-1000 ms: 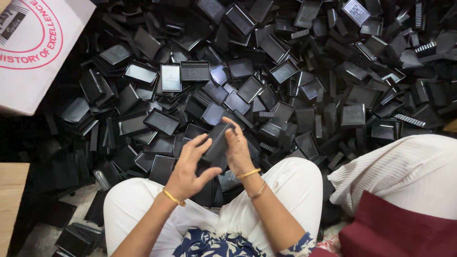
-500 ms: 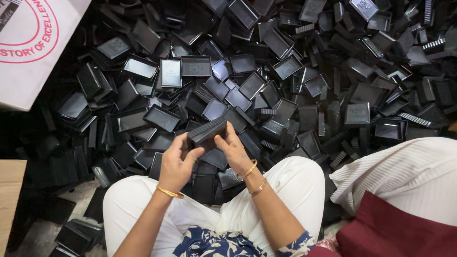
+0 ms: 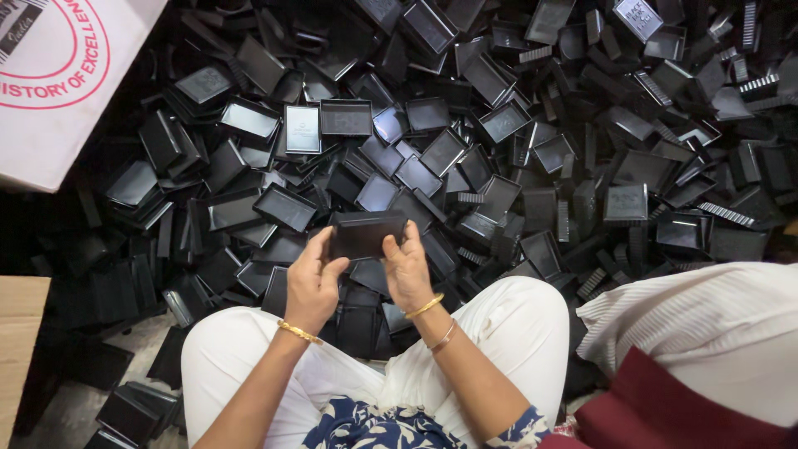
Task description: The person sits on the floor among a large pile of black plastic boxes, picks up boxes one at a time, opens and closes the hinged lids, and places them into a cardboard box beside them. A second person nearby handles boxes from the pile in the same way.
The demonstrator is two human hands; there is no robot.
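Both hands now hold one black plastic tray [image 3: 366, 234] level and flat above the lap, where half a second ago it was tilted up on edge and, a second ago, was only a narrow piece pinched upright between the fingertips. The left hand [image 3: 314, 280] grips the tray's left end, fingers narrow and curled around its edge with the thumb on the near side; the right hand [image 3: 407, 270] closes on the right end the same way, thumb pressed to the rim. So the piece has been turned from edge-on to face-on, which suggests it is being squared up or checked between the two hands rather than put down. It sits just in front of the white-trousered knees [image 3: 515, 324], above the heap of black trays [image 3: 499, 125] that covers the floor. Gold bangles [image 3: 299, 333] ring both wrists. A white carton with a red printed ring [image 3: 58, 75] stands at the upper left, a wooden board [image 3: 17, 333] at the left edge, and another person's striped sleeve [image 3: 706, 333] comes in at the right
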